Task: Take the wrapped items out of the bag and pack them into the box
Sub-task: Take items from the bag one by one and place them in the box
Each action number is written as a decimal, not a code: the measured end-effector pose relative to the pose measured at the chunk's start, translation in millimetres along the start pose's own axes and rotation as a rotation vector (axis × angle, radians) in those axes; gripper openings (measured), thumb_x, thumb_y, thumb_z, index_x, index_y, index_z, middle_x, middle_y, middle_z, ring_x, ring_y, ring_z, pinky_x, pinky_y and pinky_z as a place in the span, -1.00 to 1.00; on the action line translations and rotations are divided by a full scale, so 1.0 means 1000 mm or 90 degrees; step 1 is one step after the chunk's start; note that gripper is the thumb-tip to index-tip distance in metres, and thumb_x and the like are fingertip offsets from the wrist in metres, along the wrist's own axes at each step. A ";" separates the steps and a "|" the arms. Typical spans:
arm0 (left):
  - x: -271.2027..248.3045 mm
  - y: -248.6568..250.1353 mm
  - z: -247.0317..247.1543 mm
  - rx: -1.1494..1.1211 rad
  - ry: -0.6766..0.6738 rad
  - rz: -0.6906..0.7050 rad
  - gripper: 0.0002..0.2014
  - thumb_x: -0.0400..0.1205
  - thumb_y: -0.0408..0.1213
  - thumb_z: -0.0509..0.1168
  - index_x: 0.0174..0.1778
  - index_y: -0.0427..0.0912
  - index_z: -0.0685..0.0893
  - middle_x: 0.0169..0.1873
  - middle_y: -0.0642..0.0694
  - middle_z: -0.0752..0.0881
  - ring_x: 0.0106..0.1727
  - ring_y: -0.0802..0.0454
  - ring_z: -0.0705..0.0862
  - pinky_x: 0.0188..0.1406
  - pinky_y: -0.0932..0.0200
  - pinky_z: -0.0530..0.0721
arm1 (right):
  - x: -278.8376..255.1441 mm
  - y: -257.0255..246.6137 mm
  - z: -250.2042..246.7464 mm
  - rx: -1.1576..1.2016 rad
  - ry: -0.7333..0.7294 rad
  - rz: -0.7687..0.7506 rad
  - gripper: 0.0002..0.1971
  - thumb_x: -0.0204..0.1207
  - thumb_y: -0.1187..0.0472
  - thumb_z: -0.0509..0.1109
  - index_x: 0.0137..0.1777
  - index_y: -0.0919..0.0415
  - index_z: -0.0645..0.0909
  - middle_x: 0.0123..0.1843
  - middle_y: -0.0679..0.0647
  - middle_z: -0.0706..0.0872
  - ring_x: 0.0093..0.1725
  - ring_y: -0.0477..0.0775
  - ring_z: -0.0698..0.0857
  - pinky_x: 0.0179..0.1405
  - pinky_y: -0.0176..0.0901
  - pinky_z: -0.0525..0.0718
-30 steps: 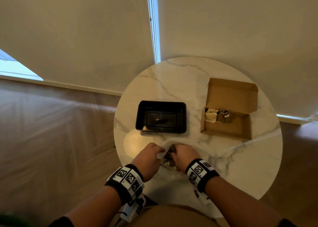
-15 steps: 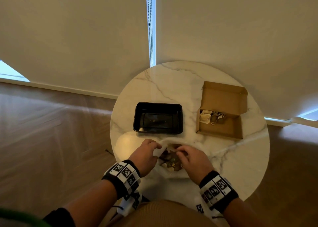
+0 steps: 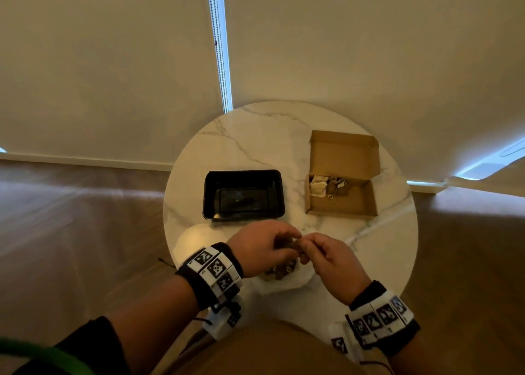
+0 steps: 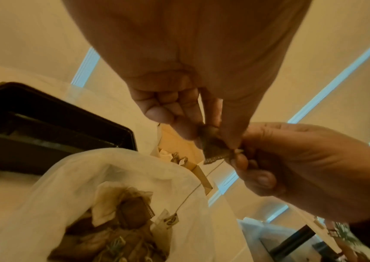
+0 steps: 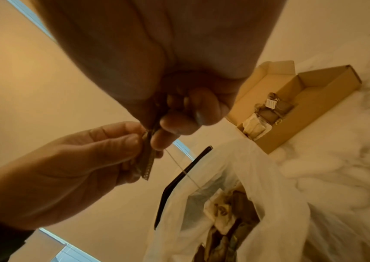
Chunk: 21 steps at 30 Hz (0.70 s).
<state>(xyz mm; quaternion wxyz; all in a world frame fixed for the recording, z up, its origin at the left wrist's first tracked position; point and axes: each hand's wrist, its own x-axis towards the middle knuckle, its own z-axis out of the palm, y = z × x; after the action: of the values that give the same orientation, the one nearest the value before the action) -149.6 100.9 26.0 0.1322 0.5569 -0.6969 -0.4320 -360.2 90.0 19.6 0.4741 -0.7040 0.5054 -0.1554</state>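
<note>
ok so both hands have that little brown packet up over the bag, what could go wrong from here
The thread from the packet runs down to a tag lying in the bag; lifting further may snag or drag other items out.

The left hand and right hand pinch only the packet's edge, so it might slip.

The box sits across the table, so the dangling tag could catch on its wall.

Bare worktop (image 3: 298, 221) lies between my hands and the box (image 3: 366, 204); the black tray (image 3: 208, 198) stands leftward.
</note>
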 end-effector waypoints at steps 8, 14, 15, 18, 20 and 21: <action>0.007 -0.003 -0.010 -0.062 0.097 -0.042 -0.85 0.69 -0.11 0.42 0.15 0.13 0.79 -0.02 0.16 0.81 -0.04 0.22 0.75 0.14 0.01 0.77 | 0.010 -0.009 0.000 0.198 -0.006 0.055 -0.87 0.73 0.23 0.36 0.22 0.08 0.66 -0.06 0.09 0.80 -0.19 0.05 0.78 -0.25 -0.05 0.71; 0.005 -0.020 -0.015 -0.178 0.157 -0.081 -0.97 0.63 -0.12 0.48 -0.07 0.13 0.77 -0.20 0.07 0.84 -0.13 0.10 0.81 0.08 -0.17 0.81 | 0.022 -0.011 0.007 0.162 -0.033 0.021 -0.91 0.75 0.26 0.32 0.02 0.21 0.63 -0.34 0.07 0.74 -0.35 0.06 0.69 -0.29 0.01 0.69; 0.004 -0.022 -0.016 -0.182 0.153 -0.083 -0.96 0.63 -0.13 0.48 -0.05 0.12 0.77 -0.19 0.05 0.85 -0.13 0.10 0.82 0.09 -0.16 0.81 | 0.024 -0.011 0.007 0.145 -0.022 0.015 -0.88 0.76 0.23 0.32 -0.01 0.20 0.63 -0.37 0.06 0.71 -0.37 0.05 0.67 -0.29 0.03 0.68; 0.000 -0.023 -0.015 -0.221 0.096 -0.074 -0.82 0.63 -0.14 0.51 0.13 0.11 0.77 -0.14 0.04 0.87 -0.08 0.12 0.85 0.14 -0.10 0.83 | 0.027 -0.016 0.003 0.138 0.000 0.002 -0.84 0.78 0.19 0.30 -0.03 0.16 0.65 -0.41 0.04 0.66 -0.39 0.03 0.63 -0.31 0.05 0.67; -0.001 -0.023 -0.013 -0.223 0.069 -0.062 -0.83 0.63 -0.13 0.50 0.14 0.10 0.80 -0.13 0.05 0.87 -0.07 0.11 0.85 0.15 -0.10 0.83 | 0.029 -0.020 0.003 0.138 0.000 -0.015 -0.82 0.79 0.20 0.28 -0.04 0.15 0.65 -0.40 0.03 0.65 -0.39 0.00 0.62 -0.32 -0.03 0.65; -0.002 -0.022 -0.012 -0.225 0.067 -0.055 -0.88 0.63 -0.10 0.48 0.07 0.11 0.81 -0.14 0.05 0.86 -0.08 0.09 0.84 0.14 -0.13 0.82 | 0.030 -0.022 0.003 0.138 0.003 -0.024 -0.82 0.79 0.21 0.27 -0.04 0.14 0.65 -0.39 0.02 0.65 -0.38 -0.03 0.62 -0.34 -0.10 0.65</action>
<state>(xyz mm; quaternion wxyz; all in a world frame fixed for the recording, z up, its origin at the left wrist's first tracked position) -126.1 97.1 16.9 0.2459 0.5765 -0.5774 -0.5233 -332.4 66.1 28.6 0.5433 -0.6576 0.4732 -0.2202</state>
